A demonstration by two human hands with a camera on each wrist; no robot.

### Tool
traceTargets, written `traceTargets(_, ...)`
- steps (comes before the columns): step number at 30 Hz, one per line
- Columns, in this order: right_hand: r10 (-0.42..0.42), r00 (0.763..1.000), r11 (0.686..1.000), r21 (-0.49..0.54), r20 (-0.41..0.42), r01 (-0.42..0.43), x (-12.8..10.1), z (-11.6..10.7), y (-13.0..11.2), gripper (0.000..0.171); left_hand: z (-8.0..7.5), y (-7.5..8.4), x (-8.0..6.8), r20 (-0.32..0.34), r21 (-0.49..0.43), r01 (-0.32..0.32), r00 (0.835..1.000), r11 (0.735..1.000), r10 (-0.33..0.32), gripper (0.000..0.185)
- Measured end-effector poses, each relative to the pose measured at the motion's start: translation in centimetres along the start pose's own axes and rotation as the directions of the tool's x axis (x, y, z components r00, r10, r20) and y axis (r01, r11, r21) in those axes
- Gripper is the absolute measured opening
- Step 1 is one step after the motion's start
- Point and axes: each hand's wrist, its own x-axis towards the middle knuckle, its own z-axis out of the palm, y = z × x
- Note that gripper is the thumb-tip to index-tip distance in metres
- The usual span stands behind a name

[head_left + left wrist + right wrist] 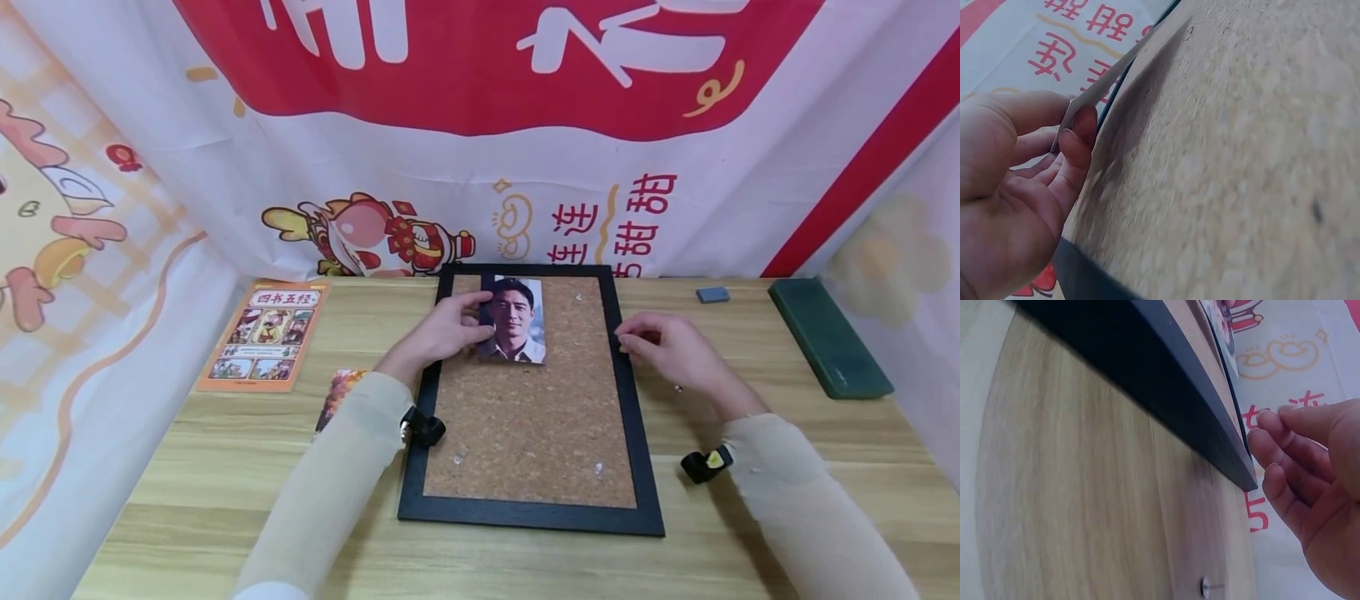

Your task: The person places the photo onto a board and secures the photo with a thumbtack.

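Observation:
My left hand [450, 327] pinches the left edge of a portrait photo [517, 321] between thumb and fingers. The photo overlaps the top of a black-framed cork board [528, 433]; in the left wrist view the photo [1107, 78] slants up from the cork, casting a shadow. Beside the board's right frame edge is my right hand [667, 346], thumb and index fingertips close together, the other fingers loosely bent. I cannot tell whether something small is between those tips. A pushpin [1205, 587] lies on the table below this hand. Small clear pins [598, 468] dot the cork near its corners.
An orange illustrated booklet [262, 337] lies at the back left. A colourful picture [341, 396] is partly hidden by my left forearm. At the back right are a small blue block [712, 295] and a long green case [828, 340]. A printed cloth [465, 158] hangs behind the table.

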Motion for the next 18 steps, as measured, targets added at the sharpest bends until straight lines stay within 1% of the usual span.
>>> traceTargets(4,-0.032,0.999,0.999,-0.009,-0.004,0.032,0.5,0.5,-0.5,0.019,0.3,0.1,0.6,-0.006,0.019,-0.013,1.0,1.0,0.013,0.061)
traceTargets(7,-0.06,0.998,0.998,-0.005,-0.016,0.06,0.9,1.0,-0.9,0.016,0.6,0.2,1.1,-0.011,0.081,-0.02,1.0,0.997,0.02,0.059)
traceTargets(10,-0.073,0.997,0.997,0.011,-0.023,0.074,1.3,1.4,-1.3,0.014,0.9,0.4,1.6,-0.012,0.156,-0.01,1.0,0.988,0.012,0.058)
traceTargets(12,-0.077,0.997,0.997,0.017,-0.017,0.077,1.7,1.6,-1.5,0.014,1.1,0.6,1.9,-0.011,0.185,0.002,1.0,0.983,0.0,0.057)
traceTargets(15,-0.066,0.998,0.998,0.02,-0.005,0.066,2.2,1.9,-1.8,0.015,1.3,0.8,2.4,-0.012,0.259,-0.007,1.0,0.966,0.01,0.055)
traceTargets(18,-0.052,0.999,0.998,0.027,0.011,0.052,2.7,2.2,-2.0,0.016,1.5,1.0,2.7,-0.014,0.341,-0.03,0.999,0.94,0.037,0.055)
